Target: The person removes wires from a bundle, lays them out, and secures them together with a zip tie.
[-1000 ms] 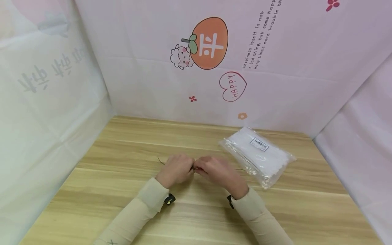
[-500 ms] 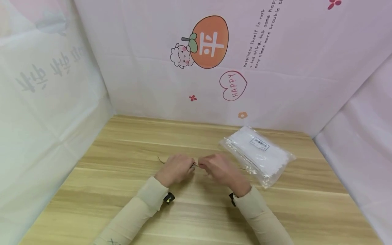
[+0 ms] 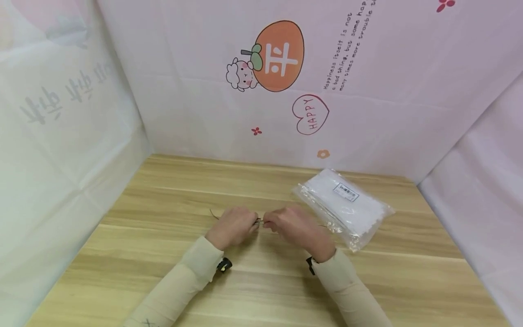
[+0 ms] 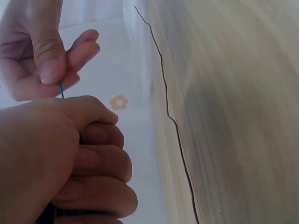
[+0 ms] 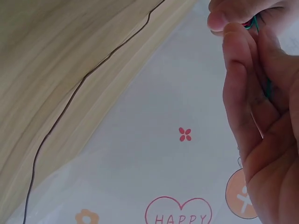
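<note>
Above the middle of the table, my left hand (image 3: 234,225) and right hand (image 3: 292,227) face each other with a small gap between their fingertips. A thin green wire (image 4: 61,90) spans that gap in the left wrist view. My right thumb and fingers pinch it, and more green wire (image 5: 267,88) runs along inside that hand. The left fingers are curled round the other part, with a bit of red beside the green. Something dark (image 4: 46,215) shows inside the left fist, mostly hidden. On the table behind both hands lies a long, kinked dark wire (image 5: 85,76).
A clear plastic bag (image 3: 367,222) with white contents and a barcode label lies at the back right of the wooden table (image 3: 261,286). White printed cloth (image 3: 204,118) stands along the back and both sides.
My right hand has drawn slightly to the right, away from the left, so a gap shows between the fingertips. The left hand, bag and dark wire have hardly moved.
</note>
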A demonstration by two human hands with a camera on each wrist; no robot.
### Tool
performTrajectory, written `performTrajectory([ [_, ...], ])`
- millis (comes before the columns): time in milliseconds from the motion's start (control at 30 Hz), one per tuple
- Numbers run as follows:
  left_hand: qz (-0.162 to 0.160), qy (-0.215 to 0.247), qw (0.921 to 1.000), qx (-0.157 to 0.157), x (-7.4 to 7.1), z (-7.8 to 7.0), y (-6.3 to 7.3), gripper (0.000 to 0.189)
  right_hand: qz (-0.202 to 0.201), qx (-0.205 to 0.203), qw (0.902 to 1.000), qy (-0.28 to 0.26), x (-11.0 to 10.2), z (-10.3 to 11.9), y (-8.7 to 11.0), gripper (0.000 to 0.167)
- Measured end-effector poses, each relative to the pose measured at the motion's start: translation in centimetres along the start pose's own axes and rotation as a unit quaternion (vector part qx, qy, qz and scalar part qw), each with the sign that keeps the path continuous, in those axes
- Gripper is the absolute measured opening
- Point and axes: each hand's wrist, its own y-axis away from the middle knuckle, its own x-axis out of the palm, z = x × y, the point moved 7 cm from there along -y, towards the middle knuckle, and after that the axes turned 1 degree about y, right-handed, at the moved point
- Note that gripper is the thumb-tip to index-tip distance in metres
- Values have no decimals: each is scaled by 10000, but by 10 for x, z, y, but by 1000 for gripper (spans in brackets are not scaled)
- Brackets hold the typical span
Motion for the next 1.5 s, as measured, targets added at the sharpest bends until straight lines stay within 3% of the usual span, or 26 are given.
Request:
performTrajectory([
  [267,116,528,9980,-337,1,18,4,35,-197,306,9987,-359,-10,-28,12,17],
  [500,167,615,9971,-409,-7,33,3,42,-562,513,9951,-634,-24,-56,26,18],
  [833,304,777,9954,-471,-7,45,4,40,-789,327,9945,-607,-27,-66,34,21],
  [967,233,790,9951,-539,-9,52,5,39,-886,561,9925,-631,-31,-74,41,23],
  [1133,256,747,9961,-398,-12,53,5,37,-918,892,9895,-663,-31,-87,50,27],
  [1333,255,644,9976,-96,-12,41,3,32,-582,1180,9885,-744,-24,-93,50,23],
  [1500,130,711,9965,430,-9,28,1,22,-245,1377,9877,-695,-20,-95,52,22],
])
